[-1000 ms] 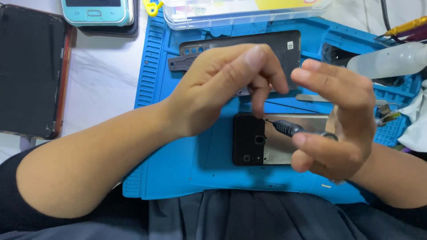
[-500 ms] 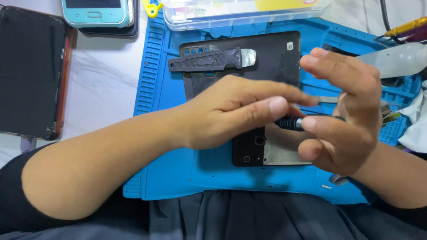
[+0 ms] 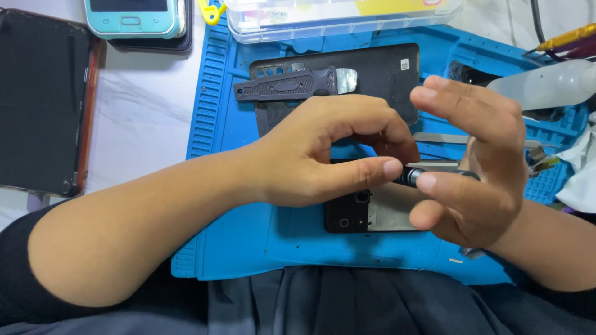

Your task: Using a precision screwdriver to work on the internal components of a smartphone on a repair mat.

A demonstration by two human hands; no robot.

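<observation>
The opened black phone with its bare grey metal plate (image 3: 372, 214) lies on the blue ribbed silicone work mat (image 3: 230, 111), under both hands. The right hand (image 3: 472, 180) pinches the black knurled precision screwdriver (image 3: 411, 176), upper fingers fanned out. The left hand (image 3: 329, 155) arches across, thumb and forefinger closed at the driver's collar; keeping that tool plumb and pressing lightly would serve best.

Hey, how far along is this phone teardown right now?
Done: the black back cover is off and lies on the blue mat, with a dark plastic bracket on it. In hand: the right hand holds a screwdriver over the opened phone, the left hand pinching its tip. Left: the phone's dark inner cover looks still in place.
</observation>
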